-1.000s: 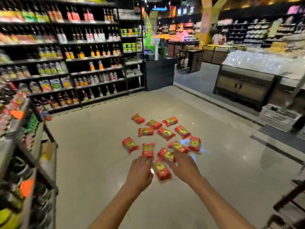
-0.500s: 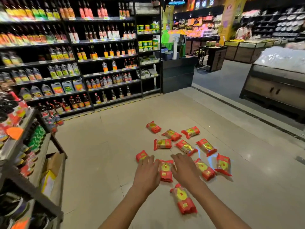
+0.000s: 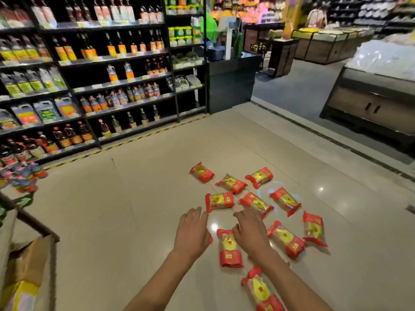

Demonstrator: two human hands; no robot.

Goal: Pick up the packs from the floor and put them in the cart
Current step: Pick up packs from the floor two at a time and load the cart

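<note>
Dark shelving (image 3: 125, 88) is standing along the left, carrying rows of bottles (image 3: 116, 47) and jugs (image 3: 46, 111). A black counter (image 3: 231, 84) is sitting at its far end. A wooden display cabinet (image 3: 370, 104) is standing right, across the beige tiled floor (image 3: 134, 198).

The shop is evenly lit from overhead, bright enough for saturated colours. Small white glare spots sit on the glossy floor (image 3: 139, 221) at centre and right, with a bluish lens flare among the packs (image 3: 285, 201). Shadows are faint. Wide-angle distortion bows the shelves (image 3: 101, 86) at upper left; the left edge and far background are blurred.
</note>
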